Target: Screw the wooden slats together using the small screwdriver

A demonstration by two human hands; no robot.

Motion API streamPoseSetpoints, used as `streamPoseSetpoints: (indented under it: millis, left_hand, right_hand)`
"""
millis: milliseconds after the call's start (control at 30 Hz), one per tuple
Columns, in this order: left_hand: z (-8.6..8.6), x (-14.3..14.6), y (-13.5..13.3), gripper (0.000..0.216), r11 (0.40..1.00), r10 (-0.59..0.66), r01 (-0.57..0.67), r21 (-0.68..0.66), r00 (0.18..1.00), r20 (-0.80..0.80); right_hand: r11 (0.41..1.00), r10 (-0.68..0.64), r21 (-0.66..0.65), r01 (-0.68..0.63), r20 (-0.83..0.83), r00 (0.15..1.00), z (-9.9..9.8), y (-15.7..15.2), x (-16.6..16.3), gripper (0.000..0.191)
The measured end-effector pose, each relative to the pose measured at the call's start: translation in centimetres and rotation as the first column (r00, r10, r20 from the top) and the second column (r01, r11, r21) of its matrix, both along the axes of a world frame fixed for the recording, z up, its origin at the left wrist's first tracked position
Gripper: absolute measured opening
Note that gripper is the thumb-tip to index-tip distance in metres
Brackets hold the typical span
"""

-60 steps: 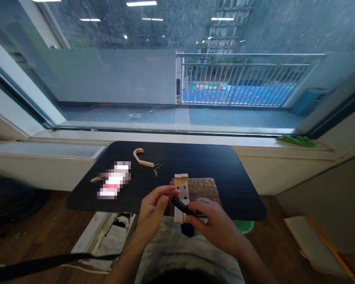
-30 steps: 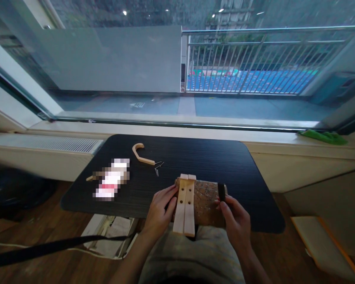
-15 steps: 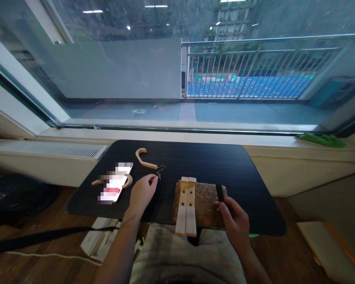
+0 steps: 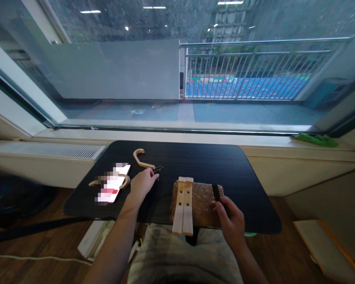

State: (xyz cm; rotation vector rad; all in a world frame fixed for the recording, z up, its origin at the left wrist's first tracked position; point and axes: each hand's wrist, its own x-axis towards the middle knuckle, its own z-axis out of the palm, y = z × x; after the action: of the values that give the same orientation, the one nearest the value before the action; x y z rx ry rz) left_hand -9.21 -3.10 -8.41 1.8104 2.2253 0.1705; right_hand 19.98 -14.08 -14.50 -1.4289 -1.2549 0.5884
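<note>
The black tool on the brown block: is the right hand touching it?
Touching. The head view shows the right hand gripping the near end of the black tool, which lies on the brown block.

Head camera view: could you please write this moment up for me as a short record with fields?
Surface: black table in front of a large window
Left hand: left hand, fingertips at the small metal pins; whether it grips one is unclear
Right hand: right hand holds a black tool against the brown pad
On the pad: two wooden strips side by side, with holes
Nearby: wooden hook; blurred flat item
Sill: green cloth
</note>
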Motion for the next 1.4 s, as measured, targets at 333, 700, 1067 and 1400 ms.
streamPoseSetpoints:
  millis: [333,700,1067,1400]
  left_hand:
    - [0.2,-1.7,0.5,0.013,0.992,-0.126,0.127,-0.006,0.99,0.058]
    - [0.0,-1.1,-1.5,0.024,0.979,-0.183,0.194,0.059,0.971,-0.156]
    - [0.9,-0.2,-3.4,0.035,0.943,-0.206,-0.02,0.333,0.751,0.627]
    - [2.4,2.9,-8.7,0.028,0.981,-0.163,-0.011,0.195,0.502,0.85]
  right_hand:
    - [1.0,0.019,0.024,-0.019,-0.003,1.0,0.0,0.3,-0.2,0.027]
    - [0.994,0.03,0.108,-0.034,0.037,0.999,-0.3,0.7,-0.4,0.023]
    - [0.99,0.024,0.141,-0.029,0.038,0.999,-0.5,0.9,-0.6,0.021]
    - [0.993,0.023,0.115,-0.024,0.015,1.0,-0.3,0.3,-0.5,0.021]
